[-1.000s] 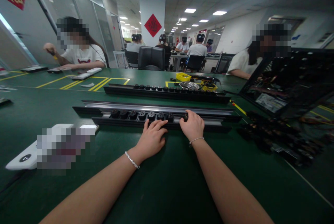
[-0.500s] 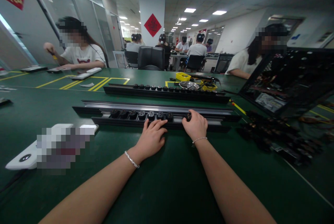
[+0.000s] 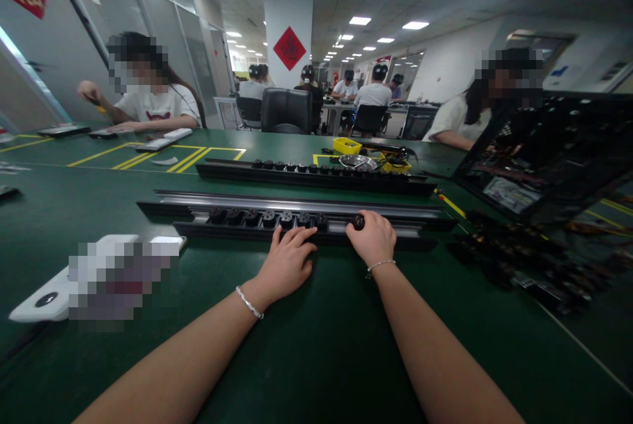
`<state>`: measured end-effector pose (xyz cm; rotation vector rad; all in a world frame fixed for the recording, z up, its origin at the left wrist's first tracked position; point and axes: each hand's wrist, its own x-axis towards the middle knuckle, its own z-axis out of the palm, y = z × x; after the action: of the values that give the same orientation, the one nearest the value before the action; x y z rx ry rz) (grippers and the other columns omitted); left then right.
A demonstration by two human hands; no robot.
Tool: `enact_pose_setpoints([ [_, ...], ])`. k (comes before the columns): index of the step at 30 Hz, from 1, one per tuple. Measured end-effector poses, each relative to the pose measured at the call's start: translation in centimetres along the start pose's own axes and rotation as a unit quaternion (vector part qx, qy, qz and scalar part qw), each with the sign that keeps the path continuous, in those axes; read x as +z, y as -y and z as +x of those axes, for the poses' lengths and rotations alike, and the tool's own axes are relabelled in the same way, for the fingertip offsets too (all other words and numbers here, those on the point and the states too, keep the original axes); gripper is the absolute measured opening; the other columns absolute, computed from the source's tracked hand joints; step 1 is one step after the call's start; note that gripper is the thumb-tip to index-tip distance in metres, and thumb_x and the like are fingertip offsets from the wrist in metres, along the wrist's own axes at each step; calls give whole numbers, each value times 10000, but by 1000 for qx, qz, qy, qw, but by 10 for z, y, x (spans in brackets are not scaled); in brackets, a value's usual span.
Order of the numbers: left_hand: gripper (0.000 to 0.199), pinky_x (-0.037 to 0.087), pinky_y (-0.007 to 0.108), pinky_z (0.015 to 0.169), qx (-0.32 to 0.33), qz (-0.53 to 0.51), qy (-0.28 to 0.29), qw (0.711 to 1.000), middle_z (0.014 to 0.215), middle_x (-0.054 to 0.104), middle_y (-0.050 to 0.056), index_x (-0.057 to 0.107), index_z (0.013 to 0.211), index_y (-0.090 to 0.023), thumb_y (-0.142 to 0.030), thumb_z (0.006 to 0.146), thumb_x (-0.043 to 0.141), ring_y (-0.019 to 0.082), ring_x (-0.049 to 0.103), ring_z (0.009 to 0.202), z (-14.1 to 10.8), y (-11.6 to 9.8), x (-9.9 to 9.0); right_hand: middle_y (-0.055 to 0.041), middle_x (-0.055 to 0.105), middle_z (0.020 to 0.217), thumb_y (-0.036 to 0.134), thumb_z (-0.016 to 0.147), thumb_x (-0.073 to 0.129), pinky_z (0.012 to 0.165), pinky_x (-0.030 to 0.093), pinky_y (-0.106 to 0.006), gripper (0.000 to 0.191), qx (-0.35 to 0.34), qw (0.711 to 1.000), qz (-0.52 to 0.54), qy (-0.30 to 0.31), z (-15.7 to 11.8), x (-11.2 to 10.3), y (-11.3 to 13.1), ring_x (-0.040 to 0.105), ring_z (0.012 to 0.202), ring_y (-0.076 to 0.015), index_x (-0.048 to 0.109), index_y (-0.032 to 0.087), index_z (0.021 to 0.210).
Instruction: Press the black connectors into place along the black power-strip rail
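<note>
On the desk (image 3: 316, 358), seven modules (image 3: 268, 217) are seated side by side in the near rail (image 3: 237, 232). One more module (image 3: 359, 220) is grasped between the thumb and fingers of the right hand (image 3: 373, 237), over the same rail, to the right of the row, with a gap between; it does not appear to be joined to the row. Whether more are needed cannot be told. The left hand (image 3: 287, 267) is laid open, its fingertips on the near rail's front edge, with nothing gripped. Behind the near rail, a far rail (image 3: 297, 177) is filled with a longer row. Compared with one second earlier, the held module has been shifted slightly rightward along the near rail; the seated seven are unchanged.
</note>
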<state>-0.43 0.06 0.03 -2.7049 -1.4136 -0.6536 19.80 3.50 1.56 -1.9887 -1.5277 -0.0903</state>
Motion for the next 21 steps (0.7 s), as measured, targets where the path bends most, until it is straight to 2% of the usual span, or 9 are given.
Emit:
enact_pose_setpoints([
  [9,250,132,623,1090,1,0,-3,1000,1409,440,-22,587,1017,-289,-221,796,493,247,350,1298,0,1,1,-74,605,1164,339,746,504,971,298,-404,409,-5,1000,5,-2,0,0,0,480,1097,-257,599,213,1123],
  [18,256,137,625,1090,-2,-1,-1,1000,1404,447,-12,590,1019,-288,-221,790,497,253,356,1296,0,0,0,-77,611,1153,296,747,504,902,372,-392,421,-1,1000,16,19,5,-5,-6,497,1057,-257,586,219,1153],
  [21,254,138,624,1091,-1,-1,-2,1000,1404,447,-16,591,1013,-289,-219,789,494,252,356,1296,0,0,0,-83,599,1169,299,745,504,915,371,-405,418,-7,1000,19,8,4,-4,-8,485,1082,-261,588,218,1147],
])
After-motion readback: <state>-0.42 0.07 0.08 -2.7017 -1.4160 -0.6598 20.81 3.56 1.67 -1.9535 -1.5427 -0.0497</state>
